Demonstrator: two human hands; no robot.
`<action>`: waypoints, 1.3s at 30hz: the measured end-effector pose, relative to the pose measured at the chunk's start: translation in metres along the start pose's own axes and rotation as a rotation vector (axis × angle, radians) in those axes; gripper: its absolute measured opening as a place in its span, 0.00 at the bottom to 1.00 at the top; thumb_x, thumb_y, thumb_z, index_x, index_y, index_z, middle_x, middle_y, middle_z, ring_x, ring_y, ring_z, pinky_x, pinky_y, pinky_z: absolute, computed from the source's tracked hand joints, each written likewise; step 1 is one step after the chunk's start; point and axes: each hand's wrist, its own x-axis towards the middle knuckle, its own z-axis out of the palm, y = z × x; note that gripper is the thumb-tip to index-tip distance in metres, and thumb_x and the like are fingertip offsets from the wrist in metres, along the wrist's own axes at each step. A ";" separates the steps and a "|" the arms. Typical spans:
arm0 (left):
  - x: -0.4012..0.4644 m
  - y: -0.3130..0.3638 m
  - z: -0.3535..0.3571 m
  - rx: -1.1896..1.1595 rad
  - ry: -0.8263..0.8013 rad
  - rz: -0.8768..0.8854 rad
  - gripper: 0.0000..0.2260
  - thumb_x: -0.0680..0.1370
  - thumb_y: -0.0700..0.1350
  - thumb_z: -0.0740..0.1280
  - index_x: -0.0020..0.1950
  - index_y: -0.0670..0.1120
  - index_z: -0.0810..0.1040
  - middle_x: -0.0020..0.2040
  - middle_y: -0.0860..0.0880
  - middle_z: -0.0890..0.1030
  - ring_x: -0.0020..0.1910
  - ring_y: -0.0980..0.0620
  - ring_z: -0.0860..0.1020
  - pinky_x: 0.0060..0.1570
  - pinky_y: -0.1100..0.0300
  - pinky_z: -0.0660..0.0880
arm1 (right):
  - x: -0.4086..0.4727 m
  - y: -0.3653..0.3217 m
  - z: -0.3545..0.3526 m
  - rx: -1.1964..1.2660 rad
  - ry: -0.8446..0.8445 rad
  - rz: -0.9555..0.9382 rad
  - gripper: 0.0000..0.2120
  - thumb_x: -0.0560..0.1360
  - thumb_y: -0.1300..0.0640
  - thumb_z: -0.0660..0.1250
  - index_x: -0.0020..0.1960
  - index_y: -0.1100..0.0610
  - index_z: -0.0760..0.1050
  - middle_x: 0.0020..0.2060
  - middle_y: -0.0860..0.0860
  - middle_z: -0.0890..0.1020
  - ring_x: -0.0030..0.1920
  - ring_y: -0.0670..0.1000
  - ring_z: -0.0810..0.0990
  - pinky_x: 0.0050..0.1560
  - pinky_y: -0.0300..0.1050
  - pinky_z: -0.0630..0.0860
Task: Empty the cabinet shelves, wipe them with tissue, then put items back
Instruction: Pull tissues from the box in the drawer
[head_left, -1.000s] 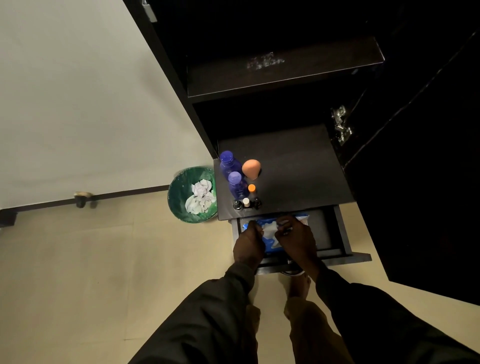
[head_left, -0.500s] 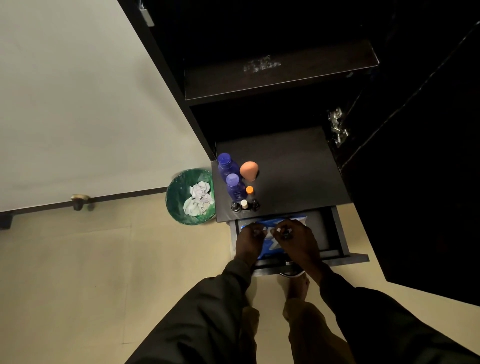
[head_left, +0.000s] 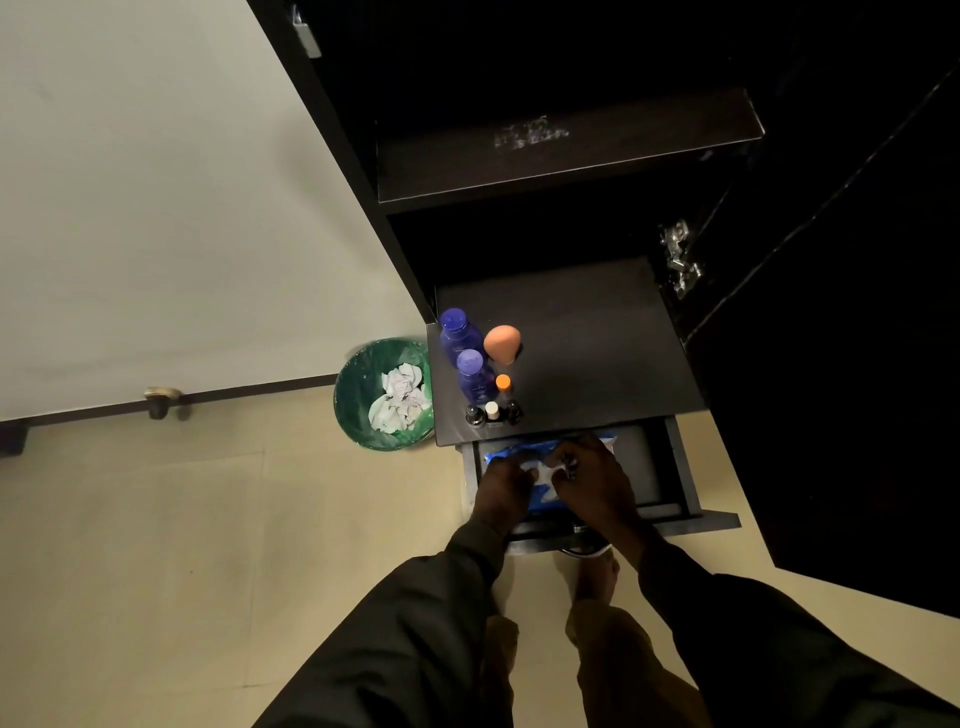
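Note:
A blue tissue pack (head_left: 541, 492) lies in the open drawer (head_left: 681, 480) below the cabinet's lower shelf (head_left: 597, 343). My left hand (head_left: 501, 488) grips the pack's left side. My right hand (head_left: 597, 483) pinches a bit of white tissue (head_left: 543, 470) at the pack's top opening. On the lower shelf's left edge stand two purple bottles (head_left: 457, 330), an orange beauty sponge (head_left: 502, 343), an orange-capped bottle (head_left: 503, 383) and three tiny bottles (head_left: 492, 413). The upper shelf (head_left: 566, 150) carries only a pale smear.
A green bin (head_left: 363, 400) with crumpled tissues stands on the floor just left of the cabinet. The dark cabinet door (head_left: 831, 364) hangs open on the right, its hinge (head_left: 678, 262) visible. A door stop (head_left: 163, 400) sits by the wall. My feet are under the drawer.
My hands have drawn closer together over the tissue pack, and the right one now pinches white tissue at its opening. The shelf items have not moved.

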 end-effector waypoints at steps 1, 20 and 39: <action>0.003 -0.007 0.005 0.015 -0.027 0.030 0.10 0.78 0.39 0.66 0.58 0.44 0.82 0.55 0.46 0.83 0.55 0.49 0.81 0.59 0.52 0.77 | 0.000 0.000 0.000 -0.007 -0.002 0.002 0.07 0.71 0.56 0.70 0.46 0.46 0.78 0.59 0.44 0.75 0.55 0.49 0.78 0.51 0.48 0.78; -0.017 0.012 -0.007 -0.290 0.205 -0.120 0.10 0.80 0.43 0.66 0.61 0.46 0.78 0.57 0.46 0.82 0.54 0.48 0.79 0.55 0.56 0.77 | -0.014 0.012 -0.008 0.448 0.065 -0.046 0.01 0.78 0.56 0.67 0.47 0.52 0.76 0.47 0.46 0.80 0.48 0.46 0.81 0.47 0.45 0.81; -0.016 0.004 0.001 -0.158 -0.026 -0.104 0.15 0.78 0.44 0.70 0.64 0.47 0.73 0.59 0.50 0.77 0.57 0.50 0.77 0.52 0.63 0.74 | -0.022 -0.021 -0.038 0.826 0.379 0.104 0.02 0.79 0.59 0.64 0.52 0.56 0.72 0.44 0.48 0.77 0.44 0.44 0.76 0.42 0.34 0.71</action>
